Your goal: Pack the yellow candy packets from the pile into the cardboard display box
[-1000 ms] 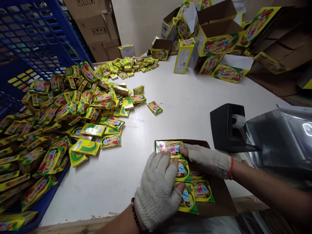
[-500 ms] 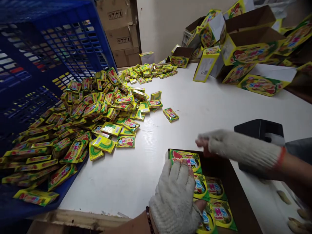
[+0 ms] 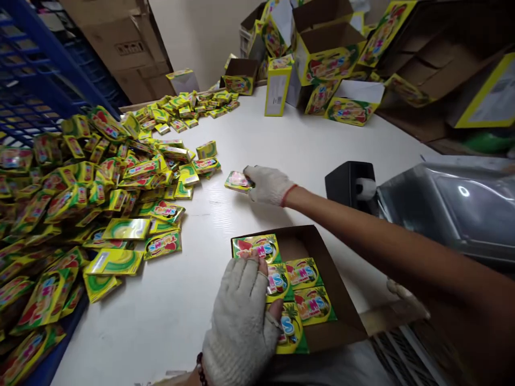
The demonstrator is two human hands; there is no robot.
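Packets [image 3: 256, 249], cartons [image 3: 328, 61]: multicoloured brand lettering ending "MS", rest unclear.

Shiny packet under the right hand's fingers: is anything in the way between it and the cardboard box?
Nothing visible: only the white table lies between the packet and the cardboard box. The left hand rests on packets in the box, away from its bare corner.

A blue plastic crate [image 3: 44, 69] at far left, a black tape dispenser [image 3: 346, 185] beside silver film [image 3: 446, 209], brown cartons [image 3: 124, 53] by the wall
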